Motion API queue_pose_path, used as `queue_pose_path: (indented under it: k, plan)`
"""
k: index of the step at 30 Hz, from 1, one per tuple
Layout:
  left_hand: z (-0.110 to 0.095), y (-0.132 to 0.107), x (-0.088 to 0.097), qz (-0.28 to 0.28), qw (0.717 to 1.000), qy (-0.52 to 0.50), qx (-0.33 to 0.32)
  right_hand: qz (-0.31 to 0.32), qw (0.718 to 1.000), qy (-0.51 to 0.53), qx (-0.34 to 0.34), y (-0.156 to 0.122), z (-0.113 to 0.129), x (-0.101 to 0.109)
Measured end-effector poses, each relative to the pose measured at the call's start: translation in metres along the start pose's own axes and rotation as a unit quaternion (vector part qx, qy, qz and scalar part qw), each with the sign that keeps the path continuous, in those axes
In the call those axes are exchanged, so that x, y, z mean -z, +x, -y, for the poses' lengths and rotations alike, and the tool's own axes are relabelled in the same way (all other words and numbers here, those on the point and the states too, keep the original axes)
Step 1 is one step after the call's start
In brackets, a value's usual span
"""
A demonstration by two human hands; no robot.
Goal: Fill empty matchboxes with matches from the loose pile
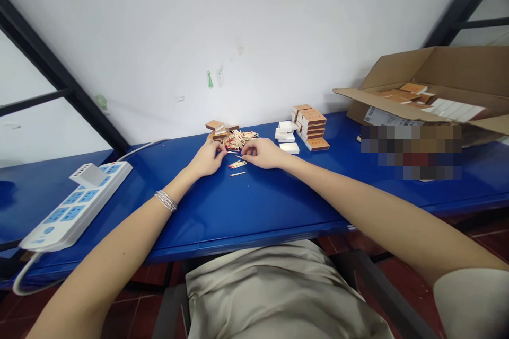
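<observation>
A pile of red-tipped matches lies on the blue table near the wall. My left hand rests at the pile's near left edge, fingers curled in a pinch around some matches. My right hand sits just right of it, fingers bent and pinching at matches too. A few loose matches lie on the table between and in front of both hands. Small brown matchboxes sit behind the pile.
A stack of brown matchboxes and white inner trays stand right of the hands. An open cardboard box holding more boxes sits at far right. A white and blue power strip lies at left, near the table edge.
</observation>
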State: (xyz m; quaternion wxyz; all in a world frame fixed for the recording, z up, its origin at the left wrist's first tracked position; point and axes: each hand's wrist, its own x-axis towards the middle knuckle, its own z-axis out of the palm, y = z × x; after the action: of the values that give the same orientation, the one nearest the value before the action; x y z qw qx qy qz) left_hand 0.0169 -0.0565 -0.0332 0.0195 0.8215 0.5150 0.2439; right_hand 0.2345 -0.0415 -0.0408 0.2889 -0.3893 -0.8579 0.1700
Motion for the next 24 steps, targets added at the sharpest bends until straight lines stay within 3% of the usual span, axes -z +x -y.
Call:
queue_pose_path:
  k: [6, 13, 19, 24]
  plan:
    - [-0.012, -0.002, 0.001, -0.013, 1.0, -0.016, 0.002, 0.017, 0.999, -0.027, 0.0, 0.001, 0.0, -0.002]
    - [-0.011, -0.003, -0.001, -0.033, 0.998, -0.044, -0.004, 0.039, 0.997, -0.019, 0.062, 0.001, 0.001, -0.002]
    - [-0.021, -0.006, 0.001, -0.004, 0.998, -0.057, -0.002, -0.066, 0.996, 0.05, 0.034, 0.001, 0.003, -0.003]
    - [-0.024, -0.007, -0.003, -0.005, 0.998, -0.058, -0.018, -0.05, 0.996, 0.055, 0.042, -0.001, 0.007, -0.004]
